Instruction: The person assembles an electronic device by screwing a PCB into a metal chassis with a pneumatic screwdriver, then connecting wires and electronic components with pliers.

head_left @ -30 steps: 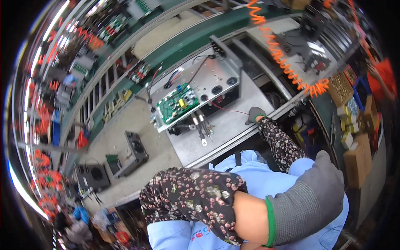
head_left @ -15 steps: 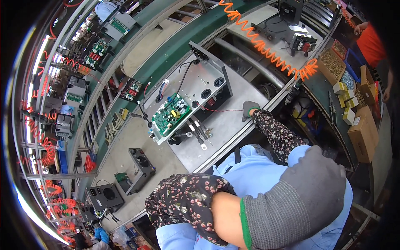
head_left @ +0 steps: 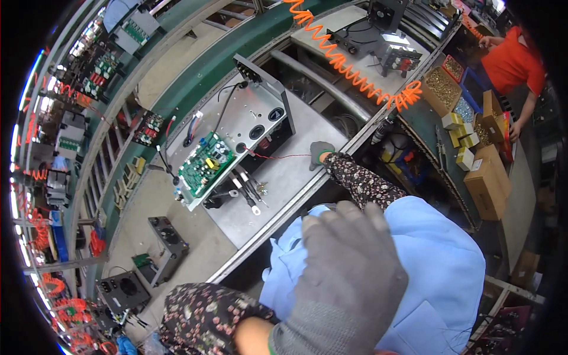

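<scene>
My right hand [head_left: 321, 155], in a grey glove, is closed on the end of a thin red wire [head_left: 278, 157] at the bench edge. The wire runs nearly taut from a round hole in a metal chassis [head_left: 236, 118] lying on the bench. Mounted on that chassis is a green circuit board [head_left: 204, 165] with a yellow part. Thick black cables with metal lugs [head_left: 248, 198] stick out beside it. My gloved left hand [head_left: 349, 260] is raised in front of my blue top, large in view. Its fingers are loosely bent and slightly apart; nothing shows in them, though the palm is hidden.
An orange coiled hose [head_left: 349, 68] hangs across the far side. Black units [head_left: 168, 248] stand at the left of the bench. Bins of brass screws [head_left: 441, 86] and a cardboard box [head_left: 486, 183] are at right, near a person in orange [head_left: 515, 62]. A green conveyor [head_left: 207, 71] curves behind.
My left hand has swung leftward and turned, its fingers now pointing up the view. The whole scene has shifted left. My right hand keeps hold of the red wire.
</scene>
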Motion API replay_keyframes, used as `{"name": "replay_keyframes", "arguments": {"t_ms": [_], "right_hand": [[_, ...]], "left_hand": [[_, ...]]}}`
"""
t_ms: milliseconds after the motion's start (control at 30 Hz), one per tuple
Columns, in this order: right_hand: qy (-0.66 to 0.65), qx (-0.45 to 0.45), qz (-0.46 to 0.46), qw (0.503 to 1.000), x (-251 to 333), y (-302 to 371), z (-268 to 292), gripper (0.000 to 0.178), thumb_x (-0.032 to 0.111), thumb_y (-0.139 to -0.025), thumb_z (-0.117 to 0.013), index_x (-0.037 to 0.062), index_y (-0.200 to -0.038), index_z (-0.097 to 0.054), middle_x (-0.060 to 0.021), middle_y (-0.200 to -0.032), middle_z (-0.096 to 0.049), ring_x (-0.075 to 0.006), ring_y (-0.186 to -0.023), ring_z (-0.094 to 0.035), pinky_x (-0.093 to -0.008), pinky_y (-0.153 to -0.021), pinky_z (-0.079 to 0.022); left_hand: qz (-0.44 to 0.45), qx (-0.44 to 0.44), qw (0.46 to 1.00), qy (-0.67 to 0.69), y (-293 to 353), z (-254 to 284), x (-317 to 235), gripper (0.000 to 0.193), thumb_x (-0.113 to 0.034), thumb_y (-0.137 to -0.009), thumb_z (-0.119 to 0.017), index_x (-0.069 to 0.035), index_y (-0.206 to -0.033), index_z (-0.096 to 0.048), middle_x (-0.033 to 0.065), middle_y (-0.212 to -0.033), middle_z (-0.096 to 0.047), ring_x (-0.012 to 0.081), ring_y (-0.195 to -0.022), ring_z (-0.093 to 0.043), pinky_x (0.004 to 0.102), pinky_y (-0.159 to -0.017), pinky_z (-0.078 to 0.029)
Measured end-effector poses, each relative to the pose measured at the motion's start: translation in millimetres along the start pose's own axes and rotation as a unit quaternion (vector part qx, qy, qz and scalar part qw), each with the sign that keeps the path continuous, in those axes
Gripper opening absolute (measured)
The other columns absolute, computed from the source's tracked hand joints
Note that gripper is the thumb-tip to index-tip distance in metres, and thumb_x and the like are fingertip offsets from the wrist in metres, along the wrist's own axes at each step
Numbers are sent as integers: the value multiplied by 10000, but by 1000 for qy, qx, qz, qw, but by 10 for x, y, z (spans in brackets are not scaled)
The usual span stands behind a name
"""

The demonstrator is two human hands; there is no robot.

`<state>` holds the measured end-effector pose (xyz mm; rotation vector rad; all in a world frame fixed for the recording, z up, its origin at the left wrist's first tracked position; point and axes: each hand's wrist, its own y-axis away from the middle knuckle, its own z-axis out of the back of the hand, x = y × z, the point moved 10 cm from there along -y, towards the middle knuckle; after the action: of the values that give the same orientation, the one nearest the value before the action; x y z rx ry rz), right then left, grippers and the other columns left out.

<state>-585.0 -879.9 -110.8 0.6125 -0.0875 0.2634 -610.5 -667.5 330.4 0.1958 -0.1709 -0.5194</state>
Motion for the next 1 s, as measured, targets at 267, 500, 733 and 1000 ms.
{"name": "replay_keyframes", "arguments": {"t_ms": [267, 500, 733, 1000], "right_hand": [[25, -49, 81, 995, -41, -134, -141, 488, 471, -512, -711, 37, -722, -633, -164, -780, -606, -317, -730, -582, -400, -653, -460], [-15, -177, 106, 978, 730, 1188, 163, 565, 283, -655, -662, 22, -1113, -458, -140, -1005, -551, -321, -924, -539, -407, -755, -445], [-153, 313, 479, 806, 2584, 2251, -329, 309, 207, -800, -530, -7, -1022, -530, -142, -864, -596, -201, -675, -587, -274, -628, -457], [-216, 318, 607, 695, 3634, 3242, -338, 260, 189, -847, -459, -21, -970, -549, -101, -741, -595, -148, -632, -559, -272, -595, -451]], "left_hand": [[29, -69, 912, 402, 455, -532, 975, 276, -192, -741, -535, -19, -957, -536, 95, -770, -567, 262, -653, -557, 361, -612, -450], [220, -429, -61, 874, 1436, -4118, 863, 387, -188, -804, -551, 47, -1095, -452, 172, -1001, -544, 259, -905, -561, 348, -780, -474], [347, -515, -127, 774, 2105, -4027, 465, 373, -182, -817, -516, 60, -1092, -445, 187, -1003, -543, 274, -897, -563, 367, -774, -486], [183, -640, -97, 740, 2189, -3476, 916, 287, -266, -864, -425, -9, -951, -519, 90, -898, -548, 204, -838, -538, 349, -783, -429]]}}
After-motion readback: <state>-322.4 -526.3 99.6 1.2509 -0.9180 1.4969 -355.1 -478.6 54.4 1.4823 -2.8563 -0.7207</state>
